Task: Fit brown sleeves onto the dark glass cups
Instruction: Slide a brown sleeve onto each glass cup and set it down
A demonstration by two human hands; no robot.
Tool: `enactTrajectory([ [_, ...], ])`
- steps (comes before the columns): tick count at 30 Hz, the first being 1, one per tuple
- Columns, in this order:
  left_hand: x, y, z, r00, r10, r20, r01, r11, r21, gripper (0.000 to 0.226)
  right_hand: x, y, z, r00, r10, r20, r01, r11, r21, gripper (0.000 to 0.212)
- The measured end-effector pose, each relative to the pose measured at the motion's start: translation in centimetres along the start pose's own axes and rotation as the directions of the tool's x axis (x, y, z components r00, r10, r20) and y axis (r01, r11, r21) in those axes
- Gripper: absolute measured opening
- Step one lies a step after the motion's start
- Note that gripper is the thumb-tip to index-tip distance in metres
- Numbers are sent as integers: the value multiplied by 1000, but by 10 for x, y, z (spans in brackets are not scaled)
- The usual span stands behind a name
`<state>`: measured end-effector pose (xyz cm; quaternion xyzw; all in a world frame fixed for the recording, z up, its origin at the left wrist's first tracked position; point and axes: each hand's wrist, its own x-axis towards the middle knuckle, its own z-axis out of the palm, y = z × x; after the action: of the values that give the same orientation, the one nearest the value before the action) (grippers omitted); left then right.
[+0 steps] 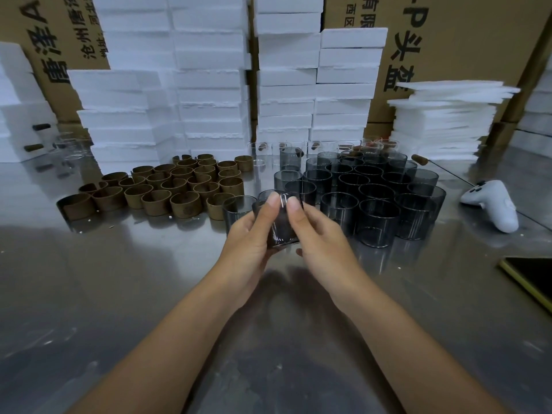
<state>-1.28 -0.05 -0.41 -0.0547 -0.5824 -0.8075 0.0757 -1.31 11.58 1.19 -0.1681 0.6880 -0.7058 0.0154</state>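
At frame centre the left hand (246, 239) and right hand (318, 234) grip one bare dark glass cup (282, 227) over the bench (134, 294); brown sleeves (167, 188) at centre left lie unused, none apparently fitted yet.

Bare dark cup (282, 228); brown sleeves (185, 206) leftward.

Our two bare forearms reach forward and converge. Our left hand (246, 243) and right hand (324, 243) face each other, palms inward, fingers (272, 201) curled round a cup (282, 231) held between them. One fingertip from each hand lies side by side at its top edge. Our right thumb tip shows just below it.
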Motion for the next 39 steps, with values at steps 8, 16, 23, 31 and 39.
enactTrajectory([
  [8, 1, -1, 1, 1000, 13, -3, -13, 999, -47, 83, 1, 4, -1, 996, -85, -8, 85, 996, -28, 38],
  [16, -3, -1, -1, 1000, 15, 8, -16, 984, 177, 70, 2, 9, -2, 987, -148, -58, 145, 988, -46, 20],
  [23, -5, 3, -5, 999, -3, 49, -4, 989, 147, 58, 1, 6, -2, 988, -146, -51, 147, 989, 11, 21],
  [31, -3, 6, -8, 993, -50, 110, 39, 994, 101, 41, 2, -1, -10, 995, 75, -59, -62, 979, 195, 50],
  [39, -2, 2, -5, 994, -55, 98, 45, 994, 98, 60, 0, -2, -7, 997, 70, 35, -75, 984, 160, 44],
])
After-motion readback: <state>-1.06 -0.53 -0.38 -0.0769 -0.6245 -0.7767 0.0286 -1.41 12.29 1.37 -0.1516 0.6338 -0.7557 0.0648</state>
